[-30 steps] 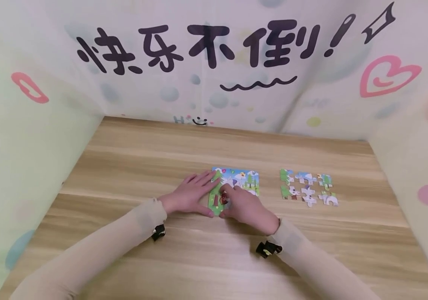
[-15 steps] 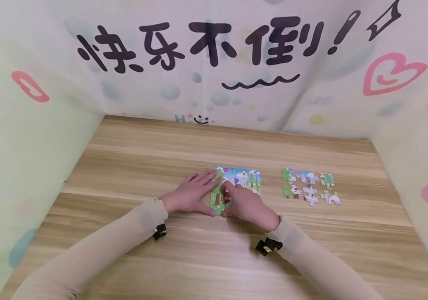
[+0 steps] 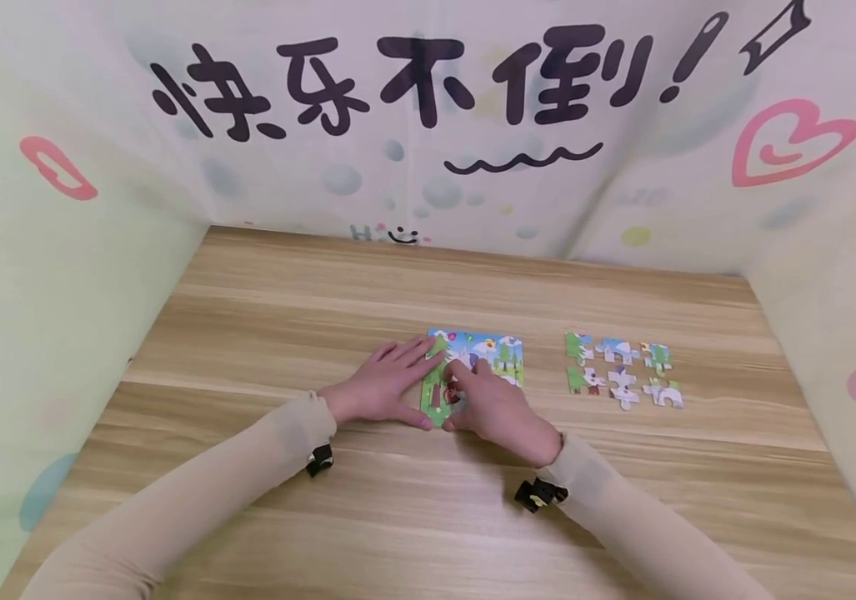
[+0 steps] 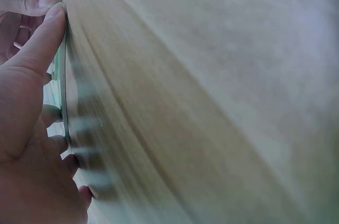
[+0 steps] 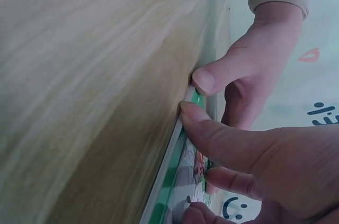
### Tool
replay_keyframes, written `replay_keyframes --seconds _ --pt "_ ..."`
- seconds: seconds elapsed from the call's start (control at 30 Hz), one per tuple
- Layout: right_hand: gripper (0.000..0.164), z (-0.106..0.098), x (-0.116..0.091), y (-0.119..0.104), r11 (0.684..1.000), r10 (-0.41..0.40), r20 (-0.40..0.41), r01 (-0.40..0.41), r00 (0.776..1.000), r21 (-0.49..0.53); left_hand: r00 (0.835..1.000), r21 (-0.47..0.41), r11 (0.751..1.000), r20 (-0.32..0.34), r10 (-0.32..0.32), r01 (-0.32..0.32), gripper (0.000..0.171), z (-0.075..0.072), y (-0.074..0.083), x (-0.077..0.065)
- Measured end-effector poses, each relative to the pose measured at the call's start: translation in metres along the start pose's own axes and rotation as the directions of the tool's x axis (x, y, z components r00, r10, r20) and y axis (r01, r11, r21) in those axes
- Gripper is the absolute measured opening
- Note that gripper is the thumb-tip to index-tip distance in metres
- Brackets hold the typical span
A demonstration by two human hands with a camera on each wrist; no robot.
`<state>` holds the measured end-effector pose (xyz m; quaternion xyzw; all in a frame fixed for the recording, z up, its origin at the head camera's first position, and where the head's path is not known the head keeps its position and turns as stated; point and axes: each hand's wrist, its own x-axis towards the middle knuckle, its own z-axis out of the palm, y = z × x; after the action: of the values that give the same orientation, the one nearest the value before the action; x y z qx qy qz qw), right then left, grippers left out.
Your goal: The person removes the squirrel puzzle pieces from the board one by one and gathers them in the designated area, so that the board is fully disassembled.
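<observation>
A small picture jigsaw puzzle lies flat on the table in the head view, blue sky at its far side and green ground nearer. My left hand lies spread over its left edge, thumb at the near left corner. My right hand is over the puzzle with bent fingers, thumb at the near edge and index finger on the picture, around a puzzle piece with a reddish-brown figure. The right hand hides the puzzle's lower right. In the right wrist view both thumbs meet the puzzle's green edge, almost touching each other.
Several loose puzzle pieces lie in two rows on the wooden table to the right of the puzzle. Printed fabric walls stand behind and on both sides. Each wrist wears a black strap mount.
The head view has shifted slightly, so the scene sits a little higher and farther right. Both hands keep almost the same place on the puzzle, and the loose pieces stay put.
</observation>
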<state>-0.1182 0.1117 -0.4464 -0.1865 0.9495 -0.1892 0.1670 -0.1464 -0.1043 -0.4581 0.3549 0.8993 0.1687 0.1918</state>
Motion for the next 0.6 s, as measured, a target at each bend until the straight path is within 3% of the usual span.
replay_keyframes --seconds 0.3,0.6 --pt "0.057 -0.0006 0.0011 -0.0019 0.999 -0.021 -0.004 0.021 1.000 -0.044 1.000 0.002 1.000 0.014 0.000 0.000 0.104 0.0010 -0.0015 0.0022" --pt "0.056 -0.0040 0.0054 -0.0027 0.999 -0.041 0.034 0.042 0.999 -0.020 1.000 0.015 1.000 -0.003 0.003 -0.003 0.104 0.0010 -0.0015 0.0008"
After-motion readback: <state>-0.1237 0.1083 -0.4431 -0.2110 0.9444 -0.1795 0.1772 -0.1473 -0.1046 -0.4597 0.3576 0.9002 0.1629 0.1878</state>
